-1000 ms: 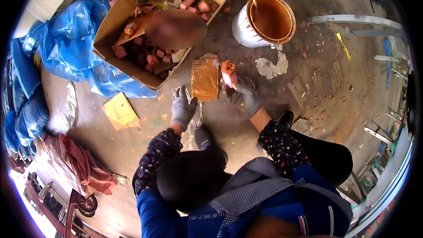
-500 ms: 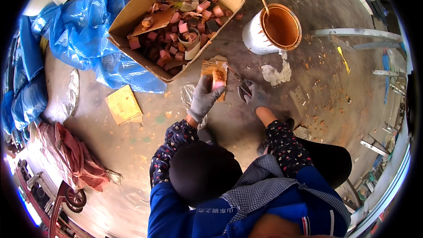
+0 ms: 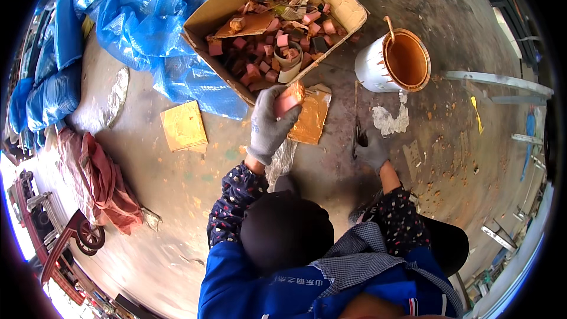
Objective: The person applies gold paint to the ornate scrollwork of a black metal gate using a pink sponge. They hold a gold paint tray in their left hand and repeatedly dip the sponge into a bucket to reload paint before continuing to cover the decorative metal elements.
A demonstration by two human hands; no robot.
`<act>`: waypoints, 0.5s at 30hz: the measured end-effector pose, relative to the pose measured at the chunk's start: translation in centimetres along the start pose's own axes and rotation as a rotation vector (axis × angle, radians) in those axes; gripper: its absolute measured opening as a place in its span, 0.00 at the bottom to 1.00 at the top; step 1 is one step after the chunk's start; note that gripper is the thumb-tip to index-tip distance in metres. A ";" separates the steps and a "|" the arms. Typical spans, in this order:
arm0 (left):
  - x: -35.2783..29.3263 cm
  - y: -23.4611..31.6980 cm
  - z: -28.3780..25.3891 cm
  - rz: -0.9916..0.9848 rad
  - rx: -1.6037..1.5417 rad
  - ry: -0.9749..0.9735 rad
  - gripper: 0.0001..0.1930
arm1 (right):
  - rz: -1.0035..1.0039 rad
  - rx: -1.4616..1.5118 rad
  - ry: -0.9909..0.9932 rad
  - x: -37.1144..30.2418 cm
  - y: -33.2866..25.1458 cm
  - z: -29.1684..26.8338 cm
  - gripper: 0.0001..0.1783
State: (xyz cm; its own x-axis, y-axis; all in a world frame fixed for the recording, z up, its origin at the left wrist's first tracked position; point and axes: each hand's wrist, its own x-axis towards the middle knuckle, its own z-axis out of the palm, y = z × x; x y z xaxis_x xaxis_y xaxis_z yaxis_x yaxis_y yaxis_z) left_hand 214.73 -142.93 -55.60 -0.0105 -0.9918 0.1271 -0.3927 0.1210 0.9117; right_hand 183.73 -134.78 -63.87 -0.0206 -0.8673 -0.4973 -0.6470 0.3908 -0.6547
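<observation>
My left hand [image 3: 267, 131], in a grey glove, is closed around a pink foam block [image 3: 287, 100] with an orange-smeared end. It holds the block above the near edge of the cardboard box. Just right of the block lies a piece of cardboard [image 3: 312, 121] coated in orange paste. My right hand [image 3: 373, 150], also gloved, grips a long thin tool [image 3: 356, 119] with dark looped handles, its tip pointing away from me. The tool's exact kind is hard to make out, and the fingers partly cover its handles.
The open cardboard box [image 3: 215, 16] holds many pink and dark blocks. Right of it stands a white bucket [image 3: 371, 71] of orange-brown paste with a stick in it. Blue plastic sheeting [image 3: 139, 35] lies left, near a yellow-orange square [image 3: 184, 126]. A metal bar [image 3: 496, 80] is at right.
My left hand has lifted the block off the orange-coated cardboard and moved it toward the box. My right hand has drawn the tool away from the block, to the right. The view has shifted.
</observation>
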 end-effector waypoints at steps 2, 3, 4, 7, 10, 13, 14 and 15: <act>0.9 0.3 -0.5 0.048 0.070 0.115 0.25 | -0.129 0.373 0.010 -0.8 -4.0 0.0 0.13; 1.3 0.4 -0.7 0.035 0.065 0.151 0.25 | -0.196 0.406 0.005 -0.8 -6.2 0.0 0.11; 1.6 0.5 -0.9 0.022 0.058 0.185 0.24 | -0.263 0.439 0.000 -0.7 -8.6 -0.1 0.10; 3.3 0.9 -1.9 0.003 0.081 0.248 0.24 | -0.266 0.471 -0.074 0.3 -13.0 -1.3 0.10; 4.6 0.9 -2.9 0.021 0.105 0.285 0.23 | -0.296 0.410 -0.169 1.3 -16.8 -1.4 0.15; 5.5 1.1 -3.9 0.082 0.120 0.300 0.22 | -0.397 0.050 -0.278 2.6 -18.7 -1.2 0.21; 5.7 1.0 -4.0 0.103 0.149 0.303 0.23 | -0.412 0.053 -0.265 2.8 -18.9 -1.1 0.22; 5.9 0.8 -4.1 0.125 0.178 0.306 0.23 | -0.428 0.057 -0.252 3.0 -19.2 -0.7 0.23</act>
State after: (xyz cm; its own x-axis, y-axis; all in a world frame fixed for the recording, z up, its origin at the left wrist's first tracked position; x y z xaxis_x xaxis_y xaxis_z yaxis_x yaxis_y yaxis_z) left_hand 218.10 -148.48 -52.49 0.1960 -0.9086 0.3689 -0.5599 0.2051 0.8028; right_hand 195.51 -145.05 -52.37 0.4270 -0.8548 -0.2951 -0.5144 0.0388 -0.8567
